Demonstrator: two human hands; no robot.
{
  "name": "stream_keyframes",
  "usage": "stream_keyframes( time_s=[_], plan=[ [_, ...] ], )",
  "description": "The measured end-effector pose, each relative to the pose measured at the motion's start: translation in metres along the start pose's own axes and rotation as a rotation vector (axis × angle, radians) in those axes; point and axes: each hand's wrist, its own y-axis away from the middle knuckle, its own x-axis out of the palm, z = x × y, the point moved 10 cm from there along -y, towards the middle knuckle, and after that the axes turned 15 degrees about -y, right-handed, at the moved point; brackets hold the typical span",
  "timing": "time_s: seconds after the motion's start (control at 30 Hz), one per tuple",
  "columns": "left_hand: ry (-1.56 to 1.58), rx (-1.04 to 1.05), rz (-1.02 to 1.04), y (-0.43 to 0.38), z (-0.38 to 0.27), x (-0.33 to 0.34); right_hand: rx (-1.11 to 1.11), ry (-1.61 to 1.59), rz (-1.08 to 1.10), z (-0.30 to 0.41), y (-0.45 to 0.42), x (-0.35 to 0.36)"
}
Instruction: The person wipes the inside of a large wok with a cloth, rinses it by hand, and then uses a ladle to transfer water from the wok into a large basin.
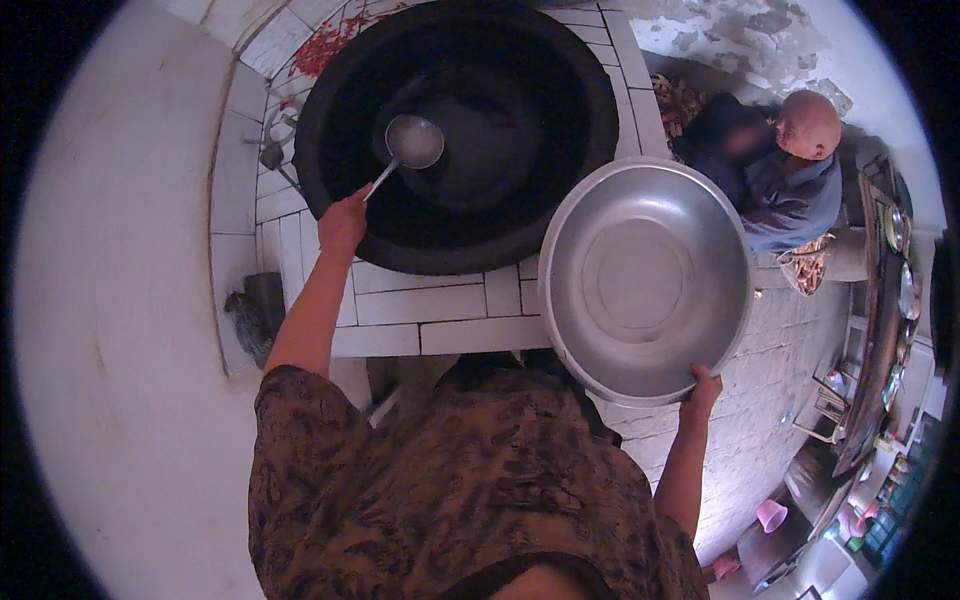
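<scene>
My left hand (345,225) grips the handle of a metal ladle (415,141), whose round bowl is over the left part of a large black wok (457,259). What looks like liquid lies in the wok's dark bottom. To the right, my right hand (703,391) pinches the near rim of a wide metal basin (637,277). The basin is tipped so that its bare inside faces me. Its far left edge overlaps the wok's right rim in this view.
The wok is set in a white tiled stove top (420,304). Red chillies or scraps (330,46) lie behind it, and a dark bundle (255,315) stands at left. Another person (795,180) sits right, near a basket of wood pieces (806,270). Farther right runs a long table (874,322).
</scene>
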Motion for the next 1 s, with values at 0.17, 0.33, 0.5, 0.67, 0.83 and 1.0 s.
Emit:
stream_keyframes(
  time_s=[0.17,0.33,0.5,0.67,0.83,1.0],
  plan=[
    [-0.141,0.015,0.015,-0.032,0.013,0.025,-0.021,-0.019,-0.038,-0.008,0.000,-0.008],
    [-0.088,0.008,0.047,-0.048,0.016,0.035,-0.026,0.041,-0.100,-0.007,0.008,-0.007],
    [0.164,-0.036,0.165,-0.053,-0.018,0.082,-0.026,-0.039,-0.106,-0.013,0.005,-0.010],
    [0.537,-0.086,0.330,-0.050,-0.073,0.128,-0.055,-0.051,-0.126,-0.014,0.005,-0.019],
    [0.841,-0.042,0.282,-0.039,-0.105,0.124,-0.071,-0.054,-0.167,-0.009,0.011,-0.013],
    [0.988,-0.019,0.469,-0.020,-0.121,0.024,-0.010,-0.047,-0.249,-0.020,0.008,-0.023]
  ],
)
